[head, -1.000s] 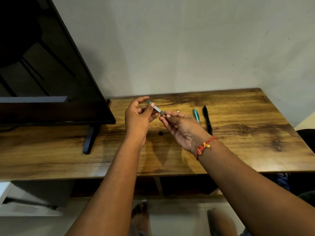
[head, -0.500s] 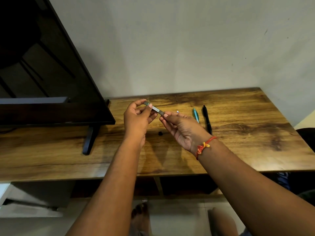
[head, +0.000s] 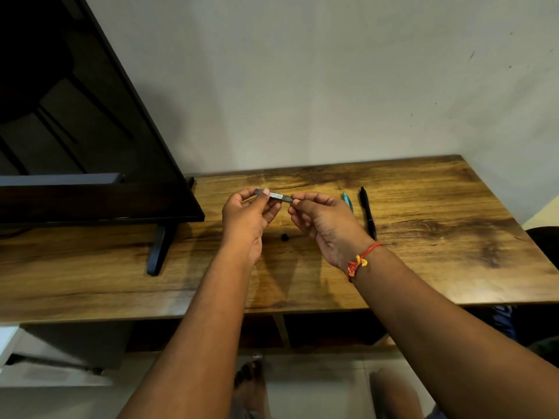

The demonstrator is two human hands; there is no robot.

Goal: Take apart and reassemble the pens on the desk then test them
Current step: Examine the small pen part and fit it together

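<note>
The pen (head: 276, 195) is held above the desk (head: 423, 237), pinched at its left end by the fingertips of the left hand (head: 246, 219) and at its right end by those of the right hand (head: 323, 222); both grips are narrow and closed on the pen. Compared with a second ago, the pen has been brought from a slanted attitude, left end raised, to a nearly level one, and both hands have been drawn slightly closer over it. This is judged to indicate that the barrel is being twisted or pulled along its axis; whether it is being separated or rejoined cannot be told, since the joint is hidden by the fingers. A small black part (head: 284, 237) is seen lying on the desk directly below the hands, so this pen is judged to be at least partly dismantled. Count of items: one pen in hand; two further pens on the desk, a blue pen (head: 347, 201) and a black pen (head: 367, 213), laid side by side just right of the right hand and apparently untouched; one loose black part. No paper for testing is visible. A red thread (head: 361, 260) is worn on the right wrist. One dark screen (head: 90, 146) on its stand occupies the left of the desk.
</note>
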